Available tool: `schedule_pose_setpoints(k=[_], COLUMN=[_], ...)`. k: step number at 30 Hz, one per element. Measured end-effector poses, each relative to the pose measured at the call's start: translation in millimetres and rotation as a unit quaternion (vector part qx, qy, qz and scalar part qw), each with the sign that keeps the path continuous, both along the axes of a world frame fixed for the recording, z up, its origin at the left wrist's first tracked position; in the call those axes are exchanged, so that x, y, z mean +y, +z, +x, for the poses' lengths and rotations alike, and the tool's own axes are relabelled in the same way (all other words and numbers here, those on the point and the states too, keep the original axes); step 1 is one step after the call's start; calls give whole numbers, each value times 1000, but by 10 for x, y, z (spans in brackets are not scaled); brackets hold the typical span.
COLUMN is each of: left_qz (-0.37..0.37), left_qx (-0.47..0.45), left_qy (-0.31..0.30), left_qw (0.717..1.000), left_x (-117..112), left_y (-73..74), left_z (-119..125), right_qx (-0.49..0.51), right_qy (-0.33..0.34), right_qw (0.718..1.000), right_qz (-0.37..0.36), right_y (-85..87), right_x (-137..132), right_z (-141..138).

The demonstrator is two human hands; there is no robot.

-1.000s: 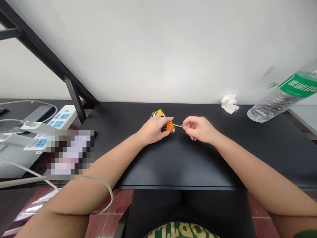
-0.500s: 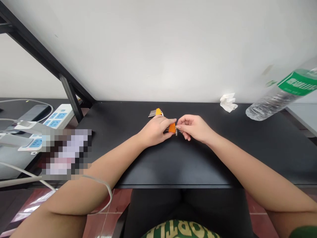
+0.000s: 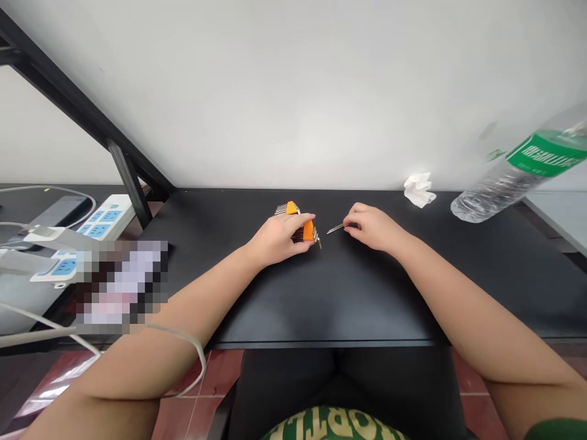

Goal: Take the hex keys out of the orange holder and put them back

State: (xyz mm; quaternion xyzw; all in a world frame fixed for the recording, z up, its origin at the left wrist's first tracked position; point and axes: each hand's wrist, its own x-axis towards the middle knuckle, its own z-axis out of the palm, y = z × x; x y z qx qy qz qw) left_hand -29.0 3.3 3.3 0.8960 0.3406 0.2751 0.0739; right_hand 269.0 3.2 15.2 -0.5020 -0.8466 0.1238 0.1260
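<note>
My left hand (image 3: 279,234) rests on the black table (image 3: 348,287) with its fingers closed over an orange holder (image 3: 308,231) of several metal hex keys. A second orange holder (image 3: 290,208) with keys lies just behind the hand. My right hand (image 3: 372,225) sits a short way to the right, pinching one thin metal key (image 3: 335,228) whose free end points toward the holder without touching it.
A crumpled white tissue (image 3: 417,189) lies at the back right by the wall. A clear water bottle (image 3: 518,171) with a green label lies on its side at the far right. White power strips (image 3: 103,221) and cables lie left of a black frame leg (image 3: 128,180).
My right hand was pressed against the orange holder half a second ago; it has since drawn away to the right with a single metal key. My left hand stayed on the holder.
</note>
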Motion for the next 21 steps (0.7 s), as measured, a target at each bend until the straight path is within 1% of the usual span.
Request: schedule_pose_setpoints(k=[3,6,11,15,18,21], left_qz=[25,29,35,57,69,46], left_qx=[-3,-5,-12,-24,-31,-46], left_qy=[-6,-10,-9,-23,-29,-28], left_qw=[1000,1000,999,998,997,998], left_x=[9,18,25,32,30,14], left_y=[-11,-23,-37,-43,-32,-8], left_z=[7,6,-10,-4,5,8], right_qx=[-15,-16,-52,-98,-98,-87], right_qy=[8,9,18,-3,8,18], right_qw=[1000,1000,998,994,992,992], right_qz=[2,8,-1,-40,-75,-92], right_y=[-31,-34,52,151,186,194], right_x=[2,-6,-59,-161,-217,-242], right_z=[-27,-60,-133,-221,-264,-293])
